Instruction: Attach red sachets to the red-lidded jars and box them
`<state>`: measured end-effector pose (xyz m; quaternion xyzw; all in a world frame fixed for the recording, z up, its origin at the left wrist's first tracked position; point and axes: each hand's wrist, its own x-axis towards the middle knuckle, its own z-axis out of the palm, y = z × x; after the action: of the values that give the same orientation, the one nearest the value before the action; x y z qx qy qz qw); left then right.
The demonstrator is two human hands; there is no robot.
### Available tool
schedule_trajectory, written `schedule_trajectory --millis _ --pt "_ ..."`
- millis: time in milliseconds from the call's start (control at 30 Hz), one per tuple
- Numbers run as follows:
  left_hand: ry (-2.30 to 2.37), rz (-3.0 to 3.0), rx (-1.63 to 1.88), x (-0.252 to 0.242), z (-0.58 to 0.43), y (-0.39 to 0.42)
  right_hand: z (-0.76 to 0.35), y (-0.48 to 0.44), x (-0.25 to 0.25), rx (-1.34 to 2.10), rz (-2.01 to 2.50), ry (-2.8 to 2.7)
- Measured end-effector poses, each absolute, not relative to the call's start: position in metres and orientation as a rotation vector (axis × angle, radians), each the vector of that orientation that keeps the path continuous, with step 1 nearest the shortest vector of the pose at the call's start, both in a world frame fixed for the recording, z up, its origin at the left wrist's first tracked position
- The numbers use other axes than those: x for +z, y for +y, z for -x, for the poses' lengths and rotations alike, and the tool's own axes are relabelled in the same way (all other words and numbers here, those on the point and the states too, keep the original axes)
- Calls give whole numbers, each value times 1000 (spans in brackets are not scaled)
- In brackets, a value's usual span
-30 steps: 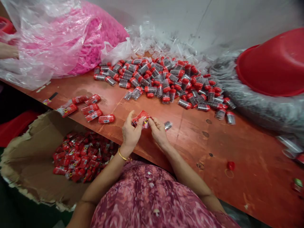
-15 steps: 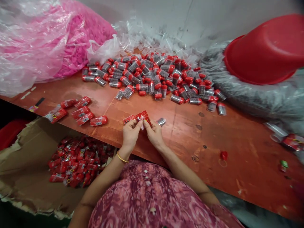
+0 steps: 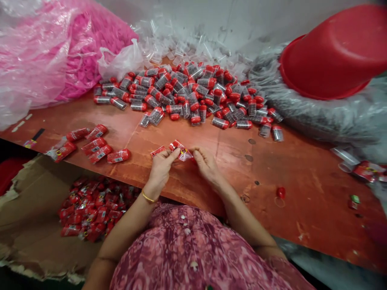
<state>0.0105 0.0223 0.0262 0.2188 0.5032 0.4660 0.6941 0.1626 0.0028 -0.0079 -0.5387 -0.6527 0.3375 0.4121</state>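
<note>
My left hand (image 3: 161, 169) is closed in a pinch on a red printed plastic wrapper (image 3: 185, 154), whose clear end sticks out to the right. A second bit of red printed wrapping (image 3: 157, 151) shows behind that hand's fingers. Just right of the wrapper's end, my right hand (image 3: 208, 166) has its thumb and fingers drawn together; what they hold, if anything, is hidden. To the left, several red wrapped tubes (image 3: 119, 156) lie on the brown tabletop (image 3: 142, 139).
A heap of clear tubes with red caps (image 3: 181, 94) spreads across the back. Pink pieces fill a plastic bag (image 3: 87, 52) at left. A red bucket (image 3: 332, 56) rests on a filled clear bag (image 3: 308, 117). Below the table edge, a cardboard box (image 3: 33, 205) holds red wrapped tubes.
My right hand has moved right, away from my left hand, which keeps the wrapper. The dark clear tube beside my right hand is out of sight. The view has shifted slightly.
</note>
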Motion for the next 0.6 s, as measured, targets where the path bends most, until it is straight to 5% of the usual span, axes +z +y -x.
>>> schedule_trajectory --millis 167,300,600 --pt "1092 -339 934 27 -3 28 -216 10 -12 499 1423 -2286" --pt "1051 -285 881 27 -5 23 -220 1 -22 407 1531 -2291" --pt "1040 -318 960 28 -10 14 -186 -52 -2 1311 1284 -1280"
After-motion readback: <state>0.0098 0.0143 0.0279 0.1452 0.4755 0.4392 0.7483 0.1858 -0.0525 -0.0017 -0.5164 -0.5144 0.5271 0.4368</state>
